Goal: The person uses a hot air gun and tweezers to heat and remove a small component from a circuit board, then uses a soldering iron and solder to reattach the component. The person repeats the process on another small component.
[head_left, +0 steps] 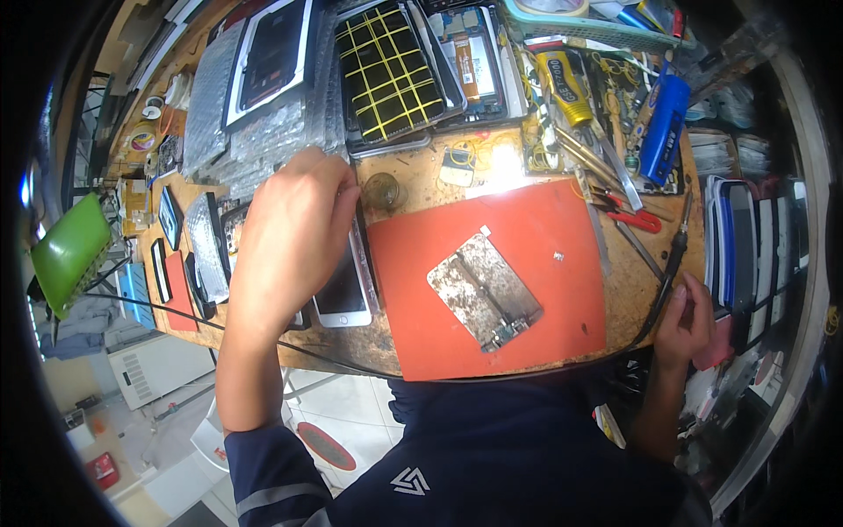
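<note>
My left hand (300,230) is over the left part of the bench, back upward, with its fingers curled down; whatever they hold is hidden. Beneath and beside it lies a white smartphone (344,294), and a small round glass jar (384,191) stands just right of the fingers. My right hand (688,323) is at the bench's right edge, holding nothing, thumb and fingers apart. Near it is a soldering iron (678,244) with a black handle. Between my hands, a stained metal plate with a small circuit part (483,290) rests on a red mat (562,263).
Bubble wrap (211,114) and a tablet panel (270,57) fill the far left. Behind the mat are a black case with yellow grid lines (391,70), a yellow tube (565,86), a blue cylinder (663,132) and red-handled pliers (637,218). A black cable (351,367) runs along the front edge.
</note>
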`<state>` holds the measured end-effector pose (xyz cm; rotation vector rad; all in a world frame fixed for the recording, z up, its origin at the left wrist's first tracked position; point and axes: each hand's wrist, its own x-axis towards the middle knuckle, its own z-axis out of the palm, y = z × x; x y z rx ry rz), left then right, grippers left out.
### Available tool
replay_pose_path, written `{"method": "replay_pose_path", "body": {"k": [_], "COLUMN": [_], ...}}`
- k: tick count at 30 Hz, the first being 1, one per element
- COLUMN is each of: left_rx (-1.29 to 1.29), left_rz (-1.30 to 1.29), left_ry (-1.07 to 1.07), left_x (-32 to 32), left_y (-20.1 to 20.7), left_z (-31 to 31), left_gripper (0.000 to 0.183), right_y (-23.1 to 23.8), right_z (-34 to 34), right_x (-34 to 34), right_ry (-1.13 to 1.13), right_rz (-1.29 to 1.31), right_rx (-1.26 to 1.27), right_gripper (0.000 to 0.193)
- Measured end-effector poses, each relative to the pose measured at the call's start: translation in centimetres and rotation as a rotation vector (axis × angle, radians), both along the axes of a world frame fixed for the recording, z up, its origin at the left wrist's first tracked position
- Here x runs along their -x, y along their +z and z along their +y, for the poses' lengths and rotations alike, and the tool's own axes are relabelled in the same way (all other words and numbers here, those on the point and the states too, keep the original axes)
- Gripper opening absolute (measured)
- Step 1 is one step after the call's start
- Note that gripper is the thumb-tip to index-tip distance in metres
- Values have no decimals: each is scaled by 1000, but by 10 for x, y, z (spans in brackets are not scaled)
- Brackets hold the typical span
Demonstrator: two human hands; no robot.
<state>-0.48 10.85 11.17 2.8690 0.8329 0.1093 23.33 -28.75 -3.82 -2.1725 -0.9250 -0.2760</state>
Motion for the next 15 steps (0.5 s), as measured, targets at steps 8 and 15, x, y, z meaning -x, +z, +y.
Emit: {"method": "replay_pose_path", "body": {"k": [8,15], "left_rx": [12,-9], "left_rz": [78,97], "left_ry": [54,58], "left_x": [-9,-16], "left_y": [-2,-7], "left_z": [1,-3], "left_gripper": [10,11], "right_y": [2,5], "right_z": [2,2], "right_x": [0,-1], "right_ry": [50,78], "right_rz": [-22,-41], "right_rx": [5,-11], "right_gripper": [19,17]}}
